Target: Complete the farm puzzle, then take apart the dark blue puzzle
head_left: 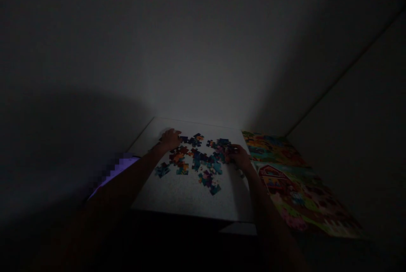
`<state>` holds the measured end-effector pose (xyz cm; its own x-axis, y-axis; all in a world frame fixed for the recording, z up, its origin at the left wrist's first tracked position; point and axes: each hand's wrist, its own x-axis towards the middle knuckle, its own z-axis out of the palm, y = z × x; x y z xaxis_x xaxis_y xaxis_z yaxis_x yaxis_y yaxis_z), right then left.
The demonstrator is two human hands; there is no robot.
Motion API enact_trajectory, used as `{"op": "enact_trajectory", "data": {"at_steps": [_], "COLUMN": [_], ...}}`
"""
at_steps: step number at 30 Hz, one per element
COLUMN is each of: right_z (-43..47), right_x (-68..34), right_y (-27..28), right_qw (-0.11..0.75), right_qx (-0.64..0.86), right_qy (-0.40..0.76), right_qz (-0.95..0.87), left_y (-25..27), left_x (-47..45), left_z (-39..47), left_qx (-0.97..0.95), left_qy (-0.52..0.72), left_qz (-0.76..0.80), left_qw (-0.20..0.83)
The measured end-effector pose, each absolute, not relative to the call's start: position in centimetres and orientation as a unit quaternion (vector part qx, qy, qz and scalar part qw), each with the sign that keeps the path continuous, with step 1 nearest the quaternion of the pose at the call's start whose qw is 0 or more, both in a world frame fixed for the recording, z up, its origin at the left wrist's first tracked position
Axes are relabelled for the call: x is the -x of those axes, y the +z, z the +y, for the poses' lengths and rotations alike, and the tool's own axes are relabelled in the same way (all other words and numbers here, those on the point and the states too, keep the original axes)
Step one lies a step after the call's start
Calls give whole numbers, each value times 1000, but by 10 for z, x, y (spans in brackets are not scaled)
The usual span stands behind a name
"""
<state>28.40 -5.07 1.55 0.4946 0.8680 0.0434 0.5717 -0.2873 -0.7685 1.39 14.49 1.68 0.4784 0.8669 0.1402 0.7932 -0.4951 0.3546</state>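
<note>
Loose jigsaw puzzle pieces [196,160], some joined or overlapping, are spread across a white tabletop [187,196]. At the far left of the spread, my left hand [171,139] rests with its fingers bent down around a puzzle piece, mostly hidden beneath them. A dark blue piece [184,139] lies right beside its fingertips. My right hand [241,157] is at the right side of the pieces, thumb and fingers closed on a puzzle piece next to a purple and pink cluster [223,150]. Dim light blurs the finer detail.
Two colourful pictures lie to the right: a farm scene with a red barn [301,200] and, behind it, an orange and green one [272,147]. A lit purple screen [119,172], partly pixelated, is at the left. A pale wall [203,64] rises behind the table.
</note>
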Motion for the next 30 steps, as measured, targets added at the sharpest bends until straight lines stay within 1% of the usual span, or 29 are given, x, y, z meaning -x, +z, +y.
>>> {"op": "enact_trajectory", "data": {"at_steps": [2, 4, 7, 10, 12, 14, 16, 20, 22, 24, 26, 30], "right_z": [-50, -50, -50, -51, -55, -61, -68, -81, -81, -77, -70, -62], "right_x": [-283, -280, -275, -272, -272, -274, -275, -268, -262, -257, -255, -256], "right_y": [11, 7, 2, -4, -6, -6, -4, -4, -8, -15, -21, -27], "right_qw": [399, 436, 489, 507, 490, 464, 418, 262, 208, 185, 179, 208], "right_qx": [771, 756, 743, 726, 727, 748, 783, 867, 890, 887, 869, 808], "right_qy": [202, 207, 184, 227, 251, 221, 153, -35, -63, -43, -25, -55], "right_qz": [-453, -442, -419, -404, -411, -420, -434, -422, -402, -420, -461, -549], "left_y": [12, 5, -5, -14, -16, -17, -15, -11, -11, -11, -10, -5], "left_x": [-23, -39, -69, -96, -107, -110, -107, -88, -81, -81, -86, -98], "left_z": [119, 87, 42, 13, 5, 3, 7, 23, 29, 28, 21, 5], "left_qx": [-865, -898, -939, -952, -948, -943, -937, -913, -894, -880, -886, -918], "left_qy": [161, 158, 145, 145, 148, 147, 144, 140, 137, 138, 138, 122], "left_qz": [465, 398, 293, 250, 264, 284, 304, 378, 422, 451, 441, 376], "left_qw": [101, 98, 103, 101, 99, 96, 90, 66, 56, 47, 42, 45]}}
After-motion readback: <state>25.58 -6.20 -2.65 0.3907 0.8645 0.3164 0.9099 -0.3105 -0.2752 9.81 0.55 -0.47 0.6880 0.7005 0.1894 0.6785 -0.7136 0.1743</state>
